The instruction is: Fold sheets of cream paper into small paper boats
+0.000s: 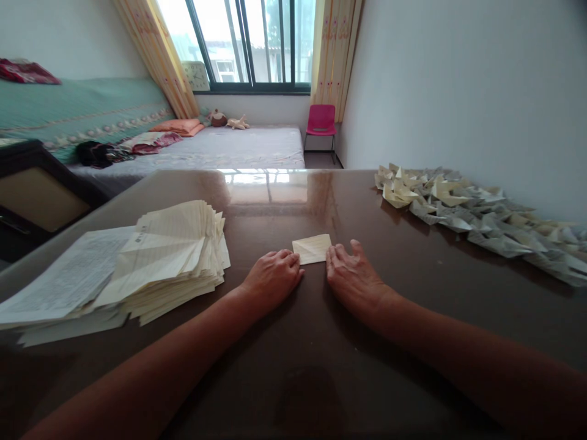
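Note:
A small folded piece of cream paper (312, 248) lies flat on the dark brown table (293, 342). My left hand (273, 278) rests knuckles-up at its left corner, fingers curled and pressing on the paper's edge. My right hand (352, 275) lies at its right edge, fingers together and bent down onto the paper, thumb out to the side. Both hands pin the paper against the tabletop.
A thick stack of loose printed sheets (137, 263) sits at the left of the table. A long heap of folded paper shapes (477, 214) runs along the wall at the right. Beyond the table are a bed (220, 146), a pink chair (321, 122) and a window.

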Motion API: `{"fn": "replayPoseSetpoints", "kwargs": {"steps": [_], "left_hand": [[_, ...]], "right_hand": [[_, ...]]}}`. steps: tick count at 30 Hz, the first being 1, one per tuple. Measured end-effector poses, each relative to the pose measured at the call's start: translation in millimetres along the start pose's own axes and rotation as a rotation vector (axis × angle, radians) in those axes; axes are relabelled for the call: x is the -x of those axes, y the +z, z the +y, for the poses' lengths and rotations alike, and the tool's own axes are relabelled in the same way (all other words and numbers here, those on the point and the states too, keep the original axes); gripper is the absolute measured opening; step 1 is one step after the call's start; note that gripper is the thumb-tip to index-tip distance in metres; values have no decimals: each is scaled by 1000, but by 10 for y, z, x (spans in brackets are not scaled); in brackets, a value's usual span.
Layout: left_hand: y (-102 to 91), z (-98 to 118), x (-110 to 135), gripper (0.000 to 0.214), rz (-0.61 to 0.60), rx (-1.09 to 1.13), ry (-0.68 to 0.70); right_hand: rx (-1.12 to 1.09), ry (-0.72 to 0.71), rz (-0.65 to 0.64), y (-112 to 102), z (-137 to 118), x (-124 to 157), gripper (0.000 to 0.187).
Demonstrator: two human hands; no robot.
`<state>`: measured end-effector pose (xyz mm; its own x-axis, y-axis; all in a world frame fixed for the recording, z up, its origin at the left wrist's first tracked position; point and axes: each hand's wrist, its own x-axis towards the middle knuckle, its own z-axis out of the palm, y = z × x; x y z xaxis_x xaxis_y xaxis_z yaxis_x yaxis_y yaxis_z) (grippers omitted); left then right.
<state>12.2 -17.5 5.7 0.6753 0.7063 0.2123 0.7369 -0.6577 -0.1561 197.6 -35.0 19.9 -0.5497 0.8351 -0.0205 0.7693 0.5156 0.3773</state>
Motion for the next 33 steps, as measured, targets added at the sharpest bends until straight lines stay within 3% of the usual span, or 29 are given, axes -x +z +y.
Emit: {"fn": "replayPoseSetpoints", "kwargs": {"steps": [4,10,14,16,20,28,33], "left_hand": [[-5,18,-1,25,24,-22,5],[44,-43,-1,31,103,61,-108],[109,-110,-16,32,104,129,-256],[144,-119,-28,43,111,170,-271],[214,-124,-47,61,140,327,-285],[286,-154,-101,62,297,758,-312],[232,-132,-102,52,323,607,-287]], "right_hand": [[-73,-128,103,16,-58,3,41],[-99,-26,-16,-57,47,-35,30],[-178,20,33,8,154,-130,26],[-206,47,60,59,201,-171,25],[-234,71,70,129,278,-214,24],[-276,70,83,161,347,-243,30],[-370,81,98,179,412,-257,28]]}}
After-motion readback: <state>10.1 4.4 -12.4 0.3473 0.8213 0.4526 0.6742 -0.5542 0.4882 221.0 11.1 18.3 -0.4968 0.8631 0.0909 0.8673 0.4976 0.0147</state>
